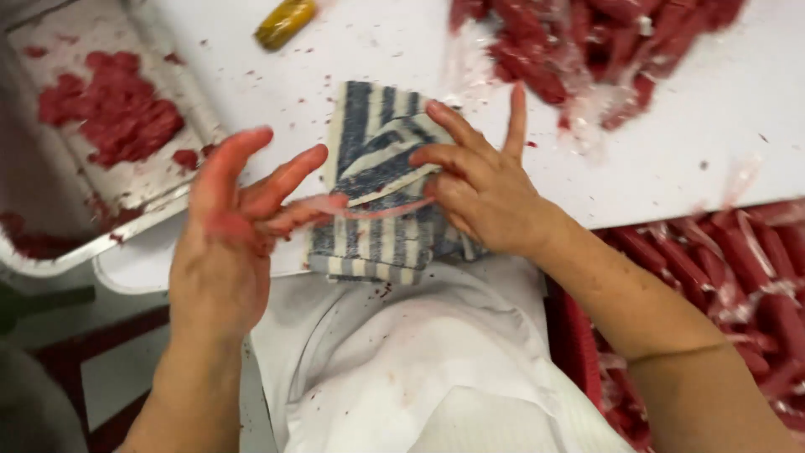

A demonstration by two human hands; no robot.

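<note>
My left hand [231, 226] and my right hand [478, 180] hover over a folded blue-and-white striped cloth [373, 189] at the near edge of a white table [688, 143]. A thin pinkish translucent strip of casing [381, 210] stretches between the two hands, pinched by the fingertips of each. The fingers of my left hand are smeared red. My right index finger points up and away. A white apron [402, 361] covers my front below the hands.
A metal tray [126, 226] with red minced meat [109, 113] sits at the left. Piled red sausages [587, 42] lie at the far right of the table; more fill a red crate [721, 277] at my right. A small yellow object [285, 21] lies at the far edge.
</note>
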